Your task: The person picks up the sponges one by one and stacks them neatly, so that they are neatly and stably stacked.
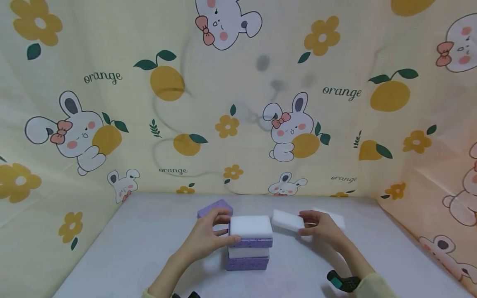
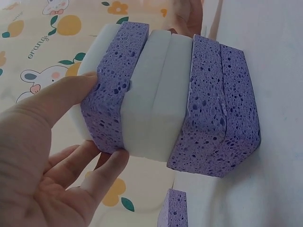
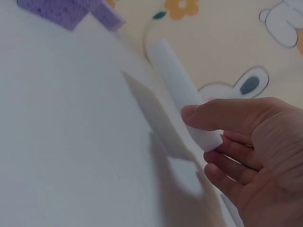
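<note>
A stack of white and purple sponges (image 1: pixel 247 264) stands on the table, with a white sponge (image 1: pixel 251 227) on top. My left hand (image 1: pixel 208 236) grips the upper purple sponge (image 2: pixel 116 80) from the side, its thumb on the near face and fingertips around the far side. Below that sponge come two white ones (image 2: pixel 154 104) and two porous purple ones (image 2: pixel 213 109). To the right of the stack, my right hand (image 1: pixel 322 227) pinches a white sponge (image 3: pixel 182 90) by one end, tilted and above the table, between thumb and fingers.
Behind the left hand, a loose purple sponge (image 1: pixel 216 207) lies on the pale table (image 1: pixel 123 248). Another white sponge (image 1: pixel 335 219) lies behind the right hand. A cloth printed with rabbits and oranges (image 1: pixel 231 157) hangs at the back and along both sides.
</note>
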`<state>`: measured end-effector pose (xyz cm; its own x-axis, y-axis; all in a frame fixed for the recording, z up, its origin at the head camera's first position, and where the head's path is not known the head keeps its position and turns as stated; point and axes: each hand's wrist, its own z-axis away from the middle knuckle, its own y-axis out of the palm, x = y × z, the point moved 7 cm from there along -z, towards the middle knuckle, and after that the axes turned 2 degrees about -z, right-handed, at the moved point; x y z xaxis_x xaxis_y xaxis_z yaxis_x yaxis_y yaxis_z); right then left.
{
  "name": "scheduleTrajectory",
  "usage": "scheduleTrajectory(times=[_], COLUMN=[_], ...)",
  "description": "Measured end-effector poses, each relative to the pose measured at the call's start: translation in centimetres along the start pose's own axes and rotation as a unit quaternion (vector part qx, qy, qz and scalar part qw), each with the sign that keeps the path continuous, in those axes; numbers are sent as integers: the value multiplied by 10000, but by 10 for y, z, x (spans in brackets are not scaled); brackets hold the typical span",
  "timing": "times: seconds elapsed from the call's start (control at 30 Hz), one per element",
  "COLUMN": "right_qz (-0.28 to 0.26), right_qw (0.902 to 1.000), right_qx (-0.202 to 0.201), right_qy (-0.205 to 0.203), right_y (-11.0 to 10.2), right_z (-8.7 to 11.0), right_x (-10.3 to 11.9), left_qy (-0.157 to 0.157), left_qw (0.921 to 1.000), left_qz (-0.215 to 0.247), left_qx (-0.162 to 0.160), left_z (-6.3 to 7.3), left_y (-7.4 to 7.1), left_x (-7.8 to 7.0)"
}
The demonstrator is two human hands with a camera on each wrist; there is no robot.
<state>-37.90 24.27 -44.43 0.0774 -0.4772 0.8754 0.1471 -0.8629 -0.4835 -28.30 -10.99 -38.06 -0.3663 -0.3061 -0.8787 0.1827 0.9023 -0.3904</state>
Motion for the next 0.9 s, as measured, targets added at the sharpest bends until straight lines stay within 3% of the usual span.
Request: scheduleTrajectory(times=[0.27,0.5,0.9], right_qz=[-233,-280,-165], right_qw=[9997,9980,9967], right_qx=[-59,31,-153], right_qy=[-95,-566,-775], right_y=[11,20,17], right_z=[7,14,26], right_x=[17,32,45], left_qy=[-94,-84,-2], left_qw=[9999,9999,9999], left_qz=[47,67,128], left_qx=[7,-2,1], left_z=[0,0,1], left_y=[0,-1,0], left_x=[0,-1,-2])
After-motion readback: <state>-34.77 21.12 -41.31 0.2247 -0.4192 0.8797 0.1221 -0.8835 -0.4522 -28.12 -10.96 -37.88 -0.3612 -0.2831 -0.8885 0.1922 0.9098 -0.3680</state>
